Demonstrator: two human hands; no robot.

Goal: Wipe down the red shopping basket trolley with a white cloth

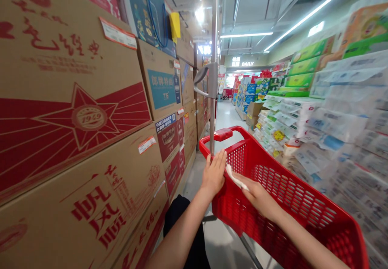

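Wiping appears to be in hand: a white cloth [235, 176] is pinched by the right hand [257, 196] against the inner wall of the red basket [303, 204] near its rim, while the rim is steadied by the left hand [214, 174], laid flat, fingers together. A further stroke calls for even pressure.

Single view, head-worn. Faces forward, slightly down, along shop aisle [230, 115] toward far end at upper centre. Forearms enter from bottom edge. Left hand [214, 172], right hand [257, 195] and red basket [291, 196] close, lower centre-right. Carton wall [75, 119] very near, left half.
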